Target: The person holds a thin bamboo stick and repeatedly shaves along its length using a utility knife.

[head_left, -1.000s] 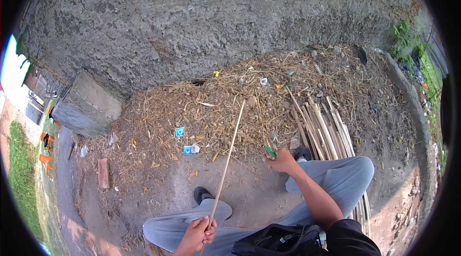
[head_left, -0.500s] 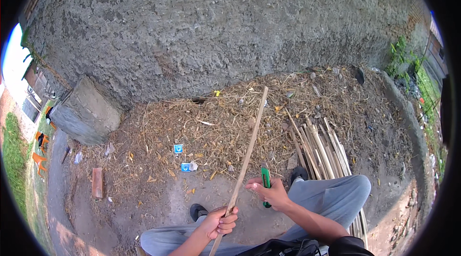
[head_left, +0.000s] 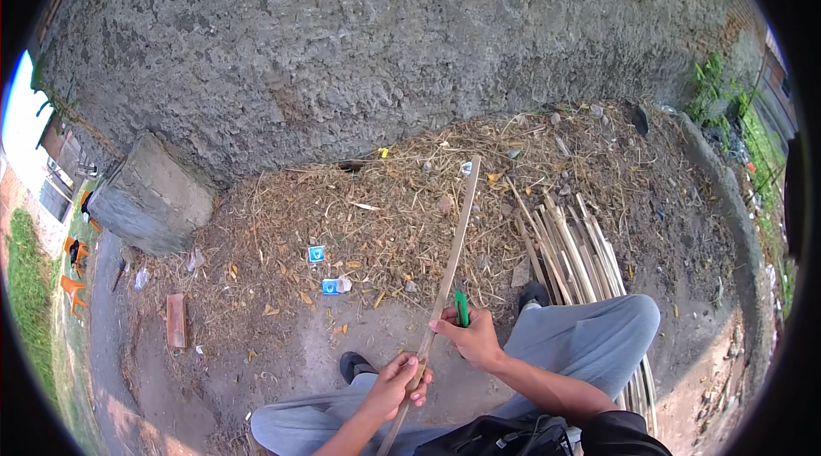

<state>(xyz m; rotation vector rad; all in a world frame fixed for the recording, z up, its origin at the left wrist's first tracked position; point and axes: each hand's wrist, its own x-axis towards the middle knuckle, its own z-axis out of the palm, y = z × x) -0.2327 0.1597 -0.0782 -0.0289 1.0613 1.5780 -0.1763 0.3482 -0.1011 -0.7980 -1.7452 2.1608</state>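
Note:
My left hand (head_left: 397, 384) grips the lower part of a long, thin bamboo strip (head_left: 451, 251) that slants up and away toward the straw pile. Just to its right, my right hand (head_left: 473, 338) holds a green-handled knife (head_left: 462, 307) against the strip, the handle pointing up out of the fist. Its blade is hidden. Both hands hover over my grey-trousered knees, with a black shoe (head_left: 352, 365) below on the ground.
A bundle of split bamboo strips (head_left: 571, 249) lies to the right by my right leg. Dry straw and shavings (head_left: 359, 225) cover the ground before a rough grey wall (head_left: 385, 45). A concrete block (head_left: 150, 195) and a brick (head_left: 176, 320) lie left; a black bag (head_left: 505, 439) rests on my lap.
My right hand brought the green knife from the bundle over to the strip. The strip swung from leaning left to slanting up right, and my left hand slid up it.

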